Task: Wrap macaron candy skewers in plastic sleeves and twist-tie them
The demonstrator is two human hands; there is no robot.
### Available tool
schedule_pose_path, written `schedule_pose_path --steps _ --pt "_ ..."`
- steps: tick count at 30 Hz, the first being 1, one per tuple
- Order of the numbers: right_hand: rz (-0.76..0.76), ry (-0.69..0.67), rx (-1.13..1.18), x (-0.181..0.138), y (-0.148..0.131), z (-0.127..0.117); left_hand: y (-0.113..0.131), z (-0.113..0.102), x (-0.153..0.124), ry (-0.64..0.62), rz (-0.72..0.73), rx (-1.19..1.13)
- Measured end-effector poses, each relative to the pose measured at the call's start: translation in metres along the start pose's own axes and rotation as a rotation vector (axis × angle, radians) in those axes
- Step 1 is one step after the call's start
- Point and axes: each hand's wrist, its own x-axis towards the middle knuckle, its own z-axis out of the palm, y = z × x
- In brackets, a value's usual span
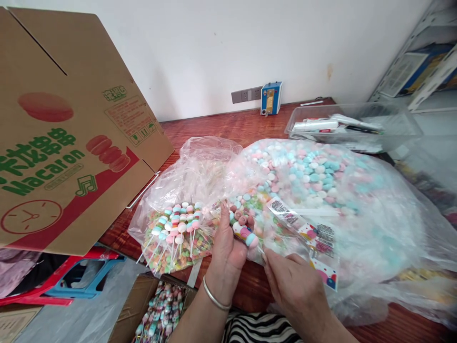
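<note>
Right hand (296,286) pinches clear wrapper (303,229); left hand (228,243) holds candy skewer (244,232).

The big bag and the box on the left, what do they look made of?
The bag looks like thin clear plastic film: glossy, wrinkled, sweets showing through. The box looks like matte brown cardboard, with printed lettering.

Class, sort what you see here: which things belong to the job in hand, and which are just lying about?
In hand: left hand, candy stick, right hand, printed sleeve, loose sticks, candy bag.
Lying about: Macaron carton, clear tub, blue device, stools.
</note>
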Motion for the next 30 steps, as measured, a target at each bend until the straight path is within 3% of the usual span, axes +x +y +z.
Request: schedule_pose_path --steps 6,12,17,20,26,30 --pt "-0.043 -0.022 -0.033 -0.005 0.002 -0.001 -0.001 0.001 -0.005 0.014 -0.035 -0.003" --pt "0.266 -0.127 0.218 0.000 0.001 -0.006 0.001 -0.003 -0.004 -0.002 -0.041 0.006" --pt "-0.018 0.002 -0.029 0.003 -0.005 0.001 -0.006 0.002 -0.010 0.030 -0.043 0.033" --pt "-0.115 0.048 -0.092 0.003 -0.009 0.002 -0.008 0.005 -0.012 0.073 -0.050 0.039" --pt "-0.149 0.059 -0.083 0.006 -0.014 -0.001 -0.008 0.004 -0.008 0.145 0.014 -0.012" --pt "-0.017 0.057 0.029 0.007 -0.015 -0.001 -0.009 -0.002 -0.002 0.091 0.027 -0.006"
